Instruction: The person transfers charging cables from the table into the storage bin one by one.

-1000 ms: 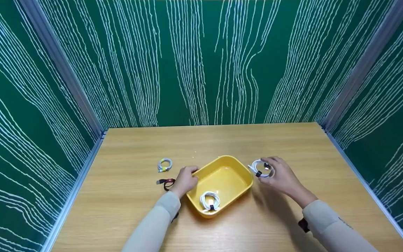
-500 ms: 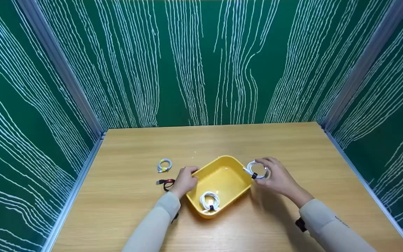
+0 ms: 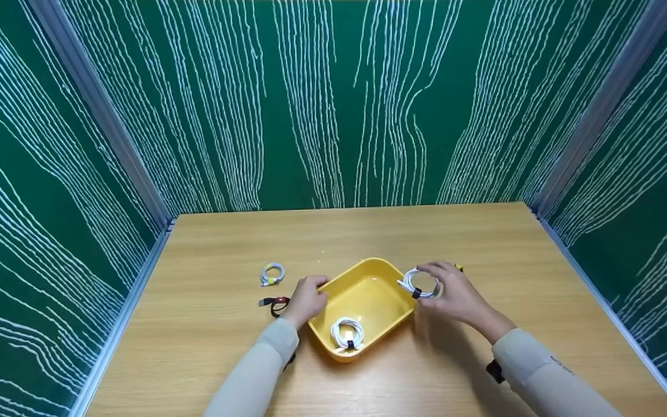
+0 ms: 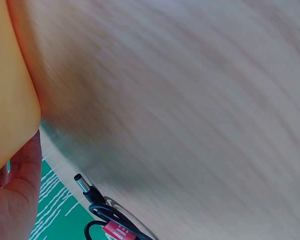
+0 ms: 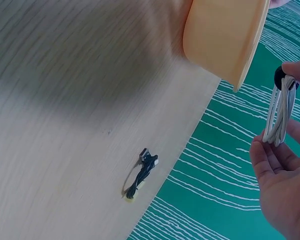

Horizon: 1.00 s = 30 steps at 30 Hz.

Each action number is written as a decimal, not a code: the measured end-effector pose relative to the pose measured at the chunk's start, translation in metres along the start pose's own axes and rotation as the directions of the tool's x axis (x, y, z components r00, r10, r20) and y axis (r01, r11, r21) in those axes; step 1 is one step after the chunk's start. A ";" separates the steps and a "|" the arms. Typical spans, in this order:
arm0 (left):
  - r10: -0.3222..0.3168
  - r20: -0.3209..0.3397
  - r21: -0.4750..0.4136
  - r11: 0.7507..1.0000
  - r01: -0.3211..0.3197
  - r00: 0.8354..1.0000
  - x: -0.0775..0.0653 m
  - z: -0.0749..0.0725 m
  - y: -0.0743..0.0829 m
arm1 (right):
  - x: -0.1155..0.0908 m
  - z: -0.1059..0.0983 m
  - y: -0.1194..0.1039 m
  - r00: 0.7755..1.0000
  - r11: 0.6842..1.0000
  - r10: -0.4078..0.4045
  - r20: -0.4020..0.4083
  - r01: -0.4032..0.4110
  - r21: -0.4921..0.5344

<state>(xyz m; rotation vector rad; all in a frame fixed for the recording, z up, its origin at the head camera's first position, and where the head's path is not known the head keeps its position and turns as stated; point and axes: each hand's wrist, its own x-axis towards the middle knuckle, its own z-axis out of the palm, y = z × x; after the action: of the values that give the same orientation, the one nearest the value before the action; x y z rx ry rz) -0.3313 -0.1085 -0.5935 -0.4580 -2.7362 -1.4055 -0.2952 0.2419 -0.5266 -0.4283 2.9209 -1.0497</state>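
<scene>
My left hand [image 3: 305, 301] grips the left rim of a yellow plastic bin [image 3: 371, 298], which stands at an angle on the table. Inside its near corner lies a coiled white cable [image 3: 340, 332] with a black strap. My right hand [image 3: 460, 298] pinches a second coiled white cable [image 3: 409, 285], also black-strapped, and holds it up at the bin's right rim. In the right wrist view the thumb and fingertips take this coil [image 5: 279, 115] by its two ends, clear of the bin's wall [image 5: 225, 35].
Left of the bin lie a pale grey coiled cable [image 3: 272, 274] with a yellow tie and a black cable [image 4: 110, 212] with a red tie. A bundled dark cable [image 5: 142, 172] rests beyond my right hand. Green panels [image 3: 368, 104] with white lines enclose the wooden table [image 3: 206, 347].
My right hand has moved left with the white cable, bringing it to the bin's right rim. A yellow-tied cable now shows behind that hand. My left hand and the bin have stayed put.
</scene>
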 end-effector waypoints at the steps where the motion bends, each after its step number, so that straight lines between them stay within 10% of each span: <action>1: 0.000 0.000 0.002 1.000 0.000 1.000 0.000 0.000 0.000 | 0.000 0.000 0.000 1.000 1.000 -0.001 0.003 0.001 0.003; 30: 0.018 -0.006 0.012 1.000 -0.018 1.000 -0.001 0.000 0.001 | 0.011 0.014 -0.014 0.996 0.997 -0.071 0.049 0.072 -0.017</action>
<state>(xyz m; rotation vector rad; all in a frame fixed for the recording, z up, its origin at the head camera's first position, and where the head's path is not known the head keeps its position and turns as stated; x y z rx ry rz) -0.3304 -0.1081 -0.5924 -0.4762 -2.7269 -1.3838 -0.3008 0.2200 -0.5276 -0.5553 2.8949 -1.0059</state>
